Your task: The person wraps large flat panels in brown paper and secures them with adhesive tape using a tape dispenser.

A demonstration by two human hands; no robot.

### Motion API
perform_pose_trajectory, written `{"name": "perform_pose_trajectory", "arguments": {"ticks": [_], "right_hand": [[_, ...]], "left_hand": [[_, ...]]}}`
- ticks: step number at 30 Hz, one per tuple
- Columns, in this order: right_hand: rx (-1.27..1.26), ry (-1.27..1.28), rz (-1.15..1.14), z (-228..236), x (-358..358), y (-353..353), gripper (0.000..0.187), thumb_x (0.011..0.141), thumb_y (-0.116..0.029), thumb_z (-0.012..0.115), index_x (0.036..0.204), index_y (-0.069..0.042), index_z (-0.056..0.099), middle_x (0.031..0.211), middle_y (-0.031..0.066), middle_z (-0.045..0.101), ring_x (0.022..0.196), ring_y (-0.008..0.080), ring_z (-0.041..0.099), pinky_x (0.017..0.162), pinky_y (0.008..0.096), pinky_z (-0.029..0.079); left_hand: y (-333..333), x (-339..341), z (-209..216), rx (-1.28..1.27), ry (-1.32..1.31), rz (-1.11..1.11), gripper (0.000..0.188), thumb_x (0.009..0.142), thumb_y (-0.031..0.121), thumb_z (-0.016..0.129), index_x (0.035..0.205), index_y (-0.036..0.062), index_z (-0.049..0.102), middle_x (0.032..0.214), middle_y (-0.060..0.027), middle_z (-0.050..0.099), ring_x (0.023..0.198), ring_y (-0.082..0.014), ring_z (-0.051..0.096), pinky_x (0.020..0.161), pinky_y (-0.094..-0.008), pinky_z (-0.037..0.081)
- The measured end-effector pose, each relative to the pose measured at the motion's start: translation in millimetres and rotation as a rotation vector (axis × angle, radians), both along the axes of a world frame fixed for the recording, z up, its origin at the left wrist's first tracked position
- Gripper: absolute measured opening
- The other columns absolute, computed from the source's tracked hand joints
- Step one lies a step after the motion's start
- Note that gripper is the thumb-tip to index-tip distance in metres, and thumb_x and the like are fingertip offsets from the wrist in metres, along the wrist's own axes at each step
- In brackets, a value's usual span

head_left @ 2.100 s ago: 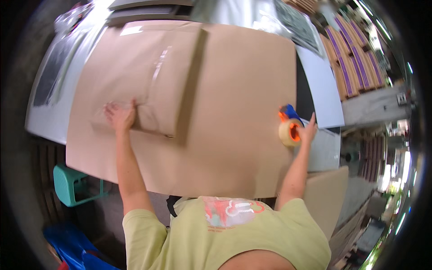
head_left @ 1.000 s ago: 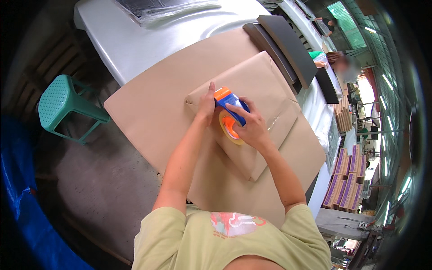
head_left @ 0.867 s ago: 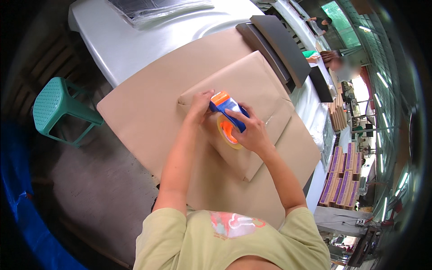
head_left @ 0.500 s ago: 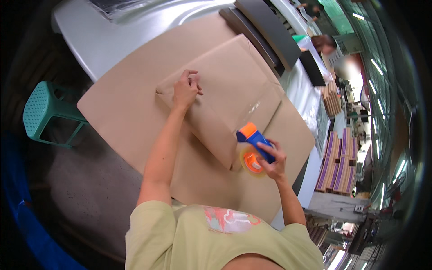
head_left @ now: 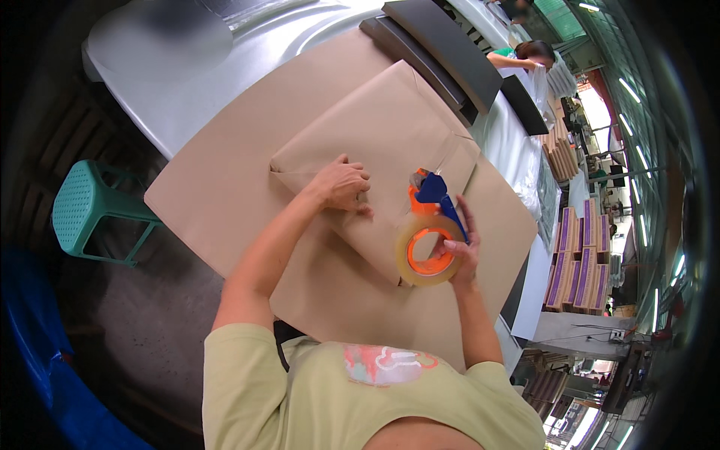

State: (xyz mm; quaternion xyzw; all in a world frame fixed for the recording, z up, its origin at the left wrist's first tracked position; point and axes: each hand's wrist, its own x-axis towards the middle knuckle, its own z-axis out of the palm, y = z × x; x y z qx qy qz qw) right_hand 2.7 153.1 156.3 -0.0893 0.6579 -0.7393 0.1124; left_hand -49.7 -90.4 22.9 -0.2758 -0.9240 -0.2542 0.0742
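A flat parcel wrapped in brown paper (head_left: 360, 120) lies at a slant before me. My left hand (head_left: 345, 186) rests on its near left side, fingers curled down against the folded paper, fingertips partly hidden. In my right hand (head_left: 466, 251) is a blue and orange tape dispenser (head_left: 430, 189), held over the parcel's near right part. Its roll of transparent tape (head_left: 405, 255) has an orange core and faces me. A shiny strip of tape (head_left: 448, 154) shows on the parcel beyond the dispenser. Whether tape runs from the dispenser to the paper, I cannot tell.
Under the parcel lies a large brown sheet (head_left: 217, 172) on a silvery covered table (head_left: 150, 90). Dark grey panels (head_left: 442, 52) are stacked at its far edge. A green stool (head_left: 86, 206) stands at left. Another person (head_left: 534, 54) works at far right, beyond stacked cartons (head_left: 577, 259).
My left hand has slid right and nearer along the parcel, its fingers curling more. My right hand has turned the dispenser so the roll faces me. The view has shifted slightly.
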Motion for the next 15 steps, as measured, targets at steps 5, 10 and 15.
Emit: {"name": "perform_pose_trajectory", "arguments": {"ticks": [5, 10, 15], "right_hand": [[-0.109, -0.164, 0.107, -53, 15, 5, 0.073, 0.057, -0.014, 0.065, 0.124, 0.006, 0.045, 0.105, 0.0152, 0.058, 0.066, 0.0166, 0.058, 0.060, 0.0273, 0.050], [0.023, 0.084, -0.099, -78, 15, -28, 0.067, 0.063, -0.013, 0.065, 0.125, 0.004, 0.044, 0.104, 0.0101, 0.058, 0.088, 0.0172, 0.058, 0.082, 0.0287, 0.047], [-0.115, 0.115, -0.167, -122, 0, -22, 0.057, 0.070, -0.011, 0.054, 0.124, 0.002, 0.041, 0.087, 0.0117, 0.058, 0.061, 0.0152, 0.054, 0.057, 0.0259, 0.048]], "left_hand": [[14, -11, -5, -0.148, -0.009, 0.050, 0.035, 0.084, 0.038, 0.053, 0.060, 0.0130, 0.061, 0.070, 0.0028, 0.058, 0.091, -0.0135, 0.054, 0.081, -0.0339, 0.037], [13, -12, -6, -0.098, 0.185, 0.096, 0.031, 0.085, 0.035, 0.053, 0.066, 0.0119, 0.061, 0.071, 0.0009, 0.058, 0.092, -0.0151, 0.053, 0.081, -0.0351, 0.039], [17, -20, -7, 0.151, 0.486, 0.438, 0.022, 0.083, 0.028, 0.057, 0.075, 0.0083, 0.055, 0.070, -0.0031, 0.054, 0.084, -0.0193, 0.054, 0.073, -0.0349, 0.042]]}}
